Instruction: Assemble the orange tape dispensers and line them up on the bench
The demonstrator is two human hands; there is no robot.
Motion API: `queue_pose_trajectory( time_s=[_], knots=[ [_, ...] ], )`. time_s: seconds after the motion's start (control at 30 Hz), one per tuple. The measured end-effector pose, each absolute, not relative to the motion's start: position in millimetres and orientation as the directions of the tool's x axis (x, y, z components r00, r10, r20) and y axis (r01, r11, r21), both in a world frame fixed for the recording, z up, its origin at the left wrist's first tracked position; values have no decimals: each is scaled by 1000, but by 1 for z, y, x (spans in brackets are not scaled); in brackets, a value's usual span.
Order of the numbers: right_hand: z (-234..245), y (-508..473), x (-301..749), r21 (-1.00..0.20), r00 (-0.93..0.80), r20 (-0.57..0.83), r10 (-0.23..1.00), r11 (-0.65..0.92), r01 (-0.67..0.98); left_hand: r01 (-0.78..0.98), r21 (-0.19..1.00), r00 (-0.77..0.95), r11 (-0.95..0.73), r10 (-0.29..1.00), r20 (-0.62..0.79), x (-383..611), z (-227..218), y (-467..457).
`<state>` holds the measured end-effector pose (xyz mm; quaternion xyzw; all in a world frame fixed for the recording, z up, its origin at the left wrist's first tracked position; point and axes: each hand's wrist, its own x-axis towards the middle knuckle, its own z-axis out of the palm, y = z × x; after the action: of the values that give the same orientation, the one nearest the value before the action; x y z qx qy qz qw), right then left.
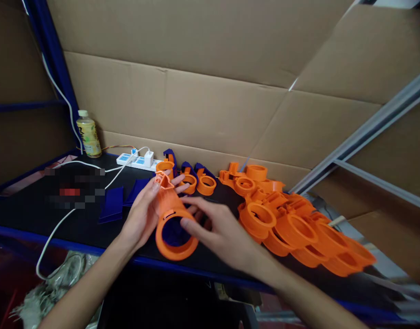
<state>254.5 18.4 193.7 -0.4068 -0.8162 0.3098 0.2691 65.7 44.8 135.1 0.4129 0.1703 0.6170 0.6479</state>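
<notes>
My left hand (pixel 143 214) and my right hand (pixel 220 230) together hold an orange plastic tube part (pixel 172 219) with a wide round mouth facing me and a dark blue piece inside it. The left hand cups its left side. The right hand's fingers rest on its rim and right side. Just behind it on the black table (pixel 41 214) stand three finished orange rings with blue parts (pixel 192 176).
A heap of several orange ring parts (pixel 292 224) lies to the right. Flat blue pieces (pixel 113 203) lie left of my hands. A white power strip (pixel 136 160) with cables and a drink bottle (pixel 88 134) stand at the back left, against cardboard walls.
</notes>
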Motion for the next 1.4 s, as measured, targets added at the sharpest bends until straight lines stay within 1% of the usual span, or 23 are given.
queue_pose_trajectory(
  time_s=[0.07,0.13,0.2,0.3,0.37,0.43,0.5,0.57,0.67,0.77,0.9,1.03,1.27,1.4],
  knots=[
    [173,6,243,-860,-551,107,828,355,367,-680,729,192,-77,941,279,64,139,41],
    [157,-1,236,-924,-570,63,820,263,277,-673,739,278,-6,925,260,60,142,38],
    [148,-4,232,-934,-580,66,812,255,251,-653,754,372,72,898,237,54,144,36],
    [141,-5,230,-917,-599,73,798,290,275,-626,769,409,127,893,186,45,147,34],
    [139,-4,231,-884,-613,80,786,340,322,-582,796,429,167,894,127,37,149,34],
    [137,-2,233,-813,-603,131,787,434,389,-572,795,447,202,890,95,26,150,37],
    [135,1,236,-710,-565,214,797,524,470,-600,780,404,178,909,104,12,150,43],
    [131,4,238,-599,-549,267,792,582,549,-632,765,361,125,921,148,-2,148,50],
    [124,4,239,-486,-604,258,754,641,593,-657,751,341,67,915,216,-15,146,59],
    [117,0,236,-441,-666,254,701,697,565,-648,760,361,46,898,253,-19,147,62],
    [112,-3,232,-388,-694,269,667,735,556,-609,788,421,91,879,224,-19,150,58],
    [113,0,231,-352,-695,267,668,739,575,-608,790,404,79,888,221,-16,150,56],
    [113,-7,234,-334,-722,245,647,755,564,-556,826,419,92,889,182,-14,152,53],
    [115,-9,244,-277,-672,265,691,723,634,-538,840,408,67,893,190,-19,154,51]
  ],
)
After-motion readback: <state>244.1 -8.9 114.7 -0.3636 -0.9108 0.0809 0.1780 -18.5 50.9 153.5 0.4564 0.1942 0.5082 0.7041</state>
